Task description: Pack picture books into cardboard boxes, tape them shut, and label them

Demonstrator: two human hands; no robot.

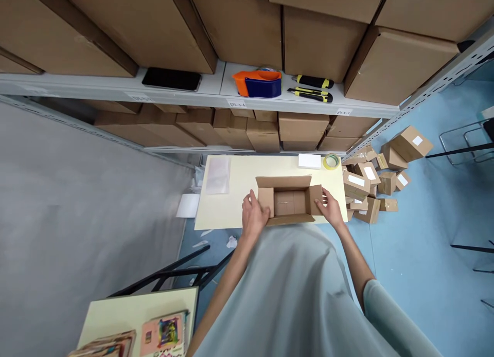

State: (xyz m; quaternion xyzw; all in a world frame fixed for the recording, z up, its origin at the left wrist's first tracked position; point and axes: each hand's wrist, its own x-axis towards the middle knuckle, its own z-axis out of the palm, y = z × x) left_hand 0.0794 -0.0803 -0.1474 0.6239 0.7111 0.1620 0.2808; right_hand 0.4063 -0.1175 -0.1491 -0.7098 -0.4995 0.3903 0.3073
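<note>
An open cardboard box stands at the front edge of the cream table, its flaps spread outward and its inside bare. At its left end, my left hand grips the short flap, thumb on top and fingers curled at the outer side. My right hand holds the opposite short flap between thumb and fingers; part of its grip is hidden by the cardboard. Behind the box lie a white stack of paper or labels and a roll of tape. Clear plastic sleeves rest at the table's left.
Above the table, a metal shelf carries large cartons, a phone, an orange and blue tape dispenser and yellow-black cutters. Closed boxes pile up on the floor at right. A side table with booklets stands lower left.
</note>
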